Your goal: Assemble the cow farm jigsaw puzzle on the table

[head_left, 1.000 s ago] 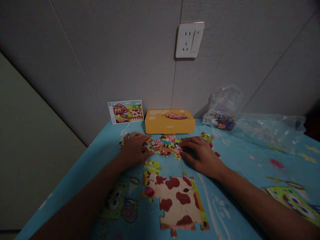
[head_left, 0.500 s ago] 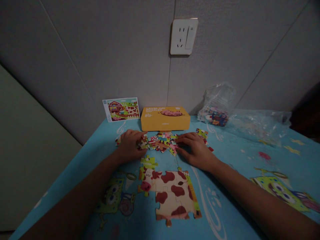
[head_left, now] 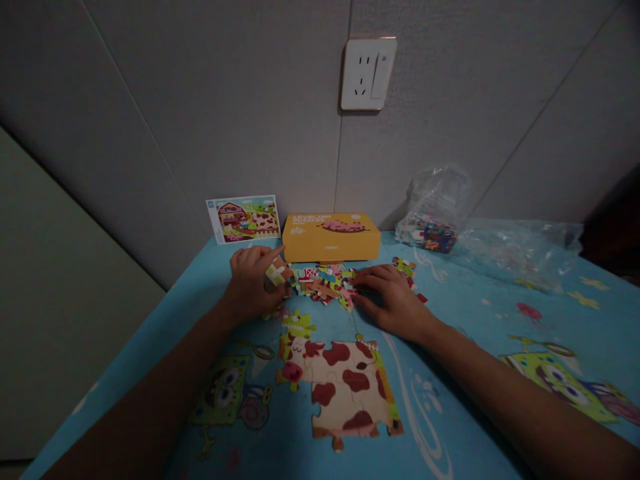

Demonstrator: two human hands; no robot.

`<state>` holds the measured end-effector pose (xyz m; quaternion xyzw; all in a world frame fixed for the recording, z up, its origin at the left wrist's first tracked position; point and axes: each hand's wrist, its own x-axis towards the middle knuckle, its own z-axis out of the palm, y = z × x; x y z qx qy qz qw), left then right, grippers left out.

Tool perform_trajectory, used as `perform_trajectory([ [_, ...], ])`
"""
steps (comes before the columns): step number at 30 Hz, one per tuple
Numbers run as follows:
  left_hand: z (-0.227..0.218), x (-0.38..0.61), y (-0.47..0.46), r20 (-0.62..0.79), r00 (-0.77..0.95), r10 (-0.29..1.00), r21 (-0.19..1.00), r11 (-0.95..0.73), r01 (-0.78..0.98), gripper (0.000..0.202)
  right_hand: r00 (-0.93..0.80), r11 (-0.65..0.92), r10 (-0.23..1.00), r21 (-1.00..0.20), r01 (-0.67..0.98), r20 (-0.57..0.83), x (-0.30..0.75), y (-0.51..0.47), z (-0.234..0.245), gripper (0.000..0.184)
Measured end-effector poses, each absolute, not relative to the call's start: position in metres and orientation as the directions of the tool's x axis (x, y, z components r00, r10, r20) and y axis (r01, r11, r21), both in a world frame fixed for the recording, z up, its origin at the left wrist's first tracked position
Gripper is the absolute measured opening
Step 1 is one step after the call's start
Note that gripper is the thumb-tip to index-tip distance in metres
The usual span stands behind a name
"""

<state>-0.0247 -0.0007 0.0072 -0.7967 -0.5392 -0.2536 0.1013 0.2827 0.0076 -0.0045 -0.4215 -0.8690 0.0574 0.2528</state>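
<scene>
A heap of loose puzzle pieces (head_left: 324, 283) lies on the blue cartoon tablecloth (head_left: 450, 373), in front of a yellow puzzle box (head_left: 330, 237). My left hand (head_left: 250, 283) is lifted at the heap's left edge, its fingers pinched on one puzzle piece (head_left: 275, 274). Resting flat on the heap's right side is my right hand (head_left: 393, 297), fingers stretched out. A partly joined cow picture (head_left: 345, 387) sits nearer to me, with a green piece (head_left: 297, 325) at its upper left.
A reference picture card (head_left: 243, 218) leans on the grey wall behind the box. A clear plastic bag with more pieces (head_left: 433, 213) and an empty-looking bag (head_left: 520, 250) lie at the back right. A wall socket (head_left: 368, 73) is above. The table's left edge drops off.
My left hand has lifted from the heap and now pinches a single piece. The right hand has stayed on the heap's right side.
</scene>
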Motion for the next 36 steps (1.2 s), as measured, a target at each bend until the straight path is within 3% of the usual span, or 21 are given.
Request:
perform_trajectory([
  [6, 0.01, -0.02, -0.002, 0.596, 0.159, 0.787, 0.191, -0.331, 0.924, 0.062, -0.516, 0.643, 0.758, -0.318, 0.697, 0.399, 0.284, 0.009, -0.005, 0.022],
  [11, 0.013, -0.004, -0.012, 0.677, 0.234, 0.698, 0.265, -0.527, 0.807, 0.058, -0.502, 0.664, 0.741, -0.378, 0.645, 0.445, 0.28, 0.002, 0.004, 0.023],
  [17, 0.012, 0.027, -0.035, 0.637, 0.493, 0.593, 0.234, -0.758, 0.609, 0.059, -0.472, 0.631, 0.773, -0.586, 0.509, 0.423, 0.257, -0.025, 0.015, 0.027],
  [24, 0.014, 0.042, -0.049, 0.584, 0.637, 0.503, 0.268, -0.861, 0.433, 0.06, -0.376, 0.421, 0.873, -0.871, 0.253, 0.312, 0.248, -0.031, 0.012, 0.017],
  [31, 0.015, 0.037, -0.044, 0.65, 0.551, 0.523, 0.306, -0.844, 0.439, 0.041, -0.388, 0.442, 0.865, -0.85, 0.286, 0.319, 0.252, -0.03, 0.013, 0.023],
  [36, 0.01, 0.035, -0.04, 0.641, 0.536, 0.549, 0.378, -0.834, 0.403, 0.029, -0.412, 0.448, 0.853, -0.855, 0.261, 0.321, 0.251, -0.032, 0.01, 0.014],
])
